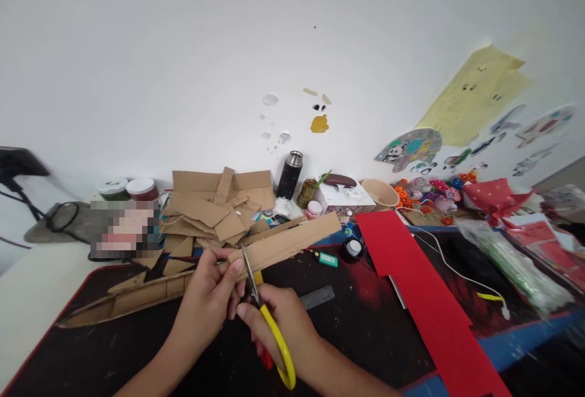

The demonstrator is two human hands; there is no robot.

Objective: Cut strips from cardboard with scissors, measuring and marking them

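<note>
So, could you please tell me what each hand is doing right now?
Left hand: closed, pinching the near end of the cardboard strip.
Right hand: closed, holding the yellow-handled scissors.

This looks like a home craft corner: cardboard scraps (196, 211) lie heaped beyond the left hand (212, 281), and colourful flowers (441, 195) sit far right of the right hand (292, 318). Stickers (319, 123) decorate the white wall (183, 50) above both.

a black flask (289, 181) stands by the wall (183, 50), with a white box (336, 198) and a tan bowl (388, 200) to its right, then bright artificial flowers (442, 189). a red sheet (425, 290) slants across the worktop (356, 324), and white-lidded jars (141, 187) stand at the left rear.
</note>
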